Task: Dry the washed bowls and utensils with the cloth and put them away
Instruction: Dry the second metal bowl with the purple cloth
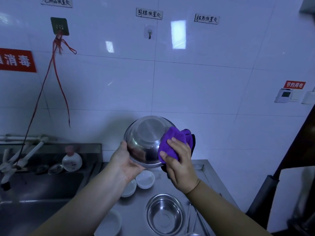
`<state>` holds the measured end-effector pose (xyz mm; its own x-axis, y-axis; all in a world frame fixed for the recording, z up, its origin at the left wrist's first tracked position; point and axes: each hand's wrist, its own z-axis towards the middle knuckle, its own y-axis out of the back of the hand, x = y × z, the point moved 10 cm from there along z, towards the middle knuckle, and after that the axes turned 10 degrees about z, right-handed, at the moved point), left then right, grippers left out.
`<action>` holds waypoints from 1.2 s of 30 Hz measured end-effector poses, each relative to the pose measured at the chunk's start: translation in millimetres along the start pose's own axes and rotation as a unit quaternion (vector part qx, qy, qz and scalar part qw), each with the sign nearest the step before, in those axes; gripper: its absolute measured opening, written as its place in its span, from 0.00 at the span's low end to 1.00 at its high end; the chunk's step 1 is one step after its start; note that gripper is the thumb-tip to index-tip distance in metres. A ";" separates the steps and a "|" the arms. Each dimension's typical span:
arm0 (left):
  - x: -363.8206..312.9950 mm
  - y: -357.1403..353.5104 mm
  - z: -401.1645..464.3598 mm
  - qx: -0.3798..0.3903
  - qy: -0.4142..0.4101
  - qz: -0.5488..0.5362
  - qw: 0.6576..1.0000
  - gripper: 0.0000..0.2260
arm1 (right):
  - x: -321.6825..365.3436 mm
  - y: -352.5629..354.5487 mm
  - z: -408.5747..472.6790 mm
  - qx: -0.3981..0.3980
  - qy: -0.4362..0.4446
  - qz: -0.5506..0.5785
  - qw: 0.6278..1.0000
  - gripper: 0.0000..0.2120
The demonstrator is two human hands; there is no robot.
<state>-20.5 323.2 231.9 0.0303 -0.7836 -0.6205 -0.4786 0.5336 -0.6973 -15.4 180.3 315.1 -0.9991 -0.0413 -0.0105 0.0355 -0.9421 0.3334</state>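
Steel bowl (pixel 144 142): held up over the far surface (pixel 209 176), base toward us. Our left hand (pixel 126 160) cups its rim from below; our right hand (pixel 179 166) presses the purple cloth (pixel 172 142) on its right side. Second steel bowl (pixel 164 215) near edge; white bowls (pixel 144 179) left.

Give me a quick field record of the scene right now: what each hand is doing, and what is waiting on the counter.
left hand: holds the steel bowl by its rim, bottom facing the camera
right hand: presses the purple cloth against the bowl's outer side
counter: second steel bowl, upright; three white bowls, one partly hidden by the left arm
utensils: metal chopsticks lie right of the second steel bowl
sink: left of counter, a bottle on its back ledge
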 end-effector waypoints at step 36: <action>-15.2 37.8 12.4 -0.077 -0.234 0.462 0.852 0.29 | -15.1 -14.2 -19.6 0.087 -0.242 -0.017 0.966 0.14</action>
<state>-28.2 359.2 210.5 -0.0930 0.1793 -0.9794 -0.5968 0.7773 0.1989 -0.4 187.8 292.0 -0.8954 0.1880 0.4035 0.0402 -0.8686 0.4939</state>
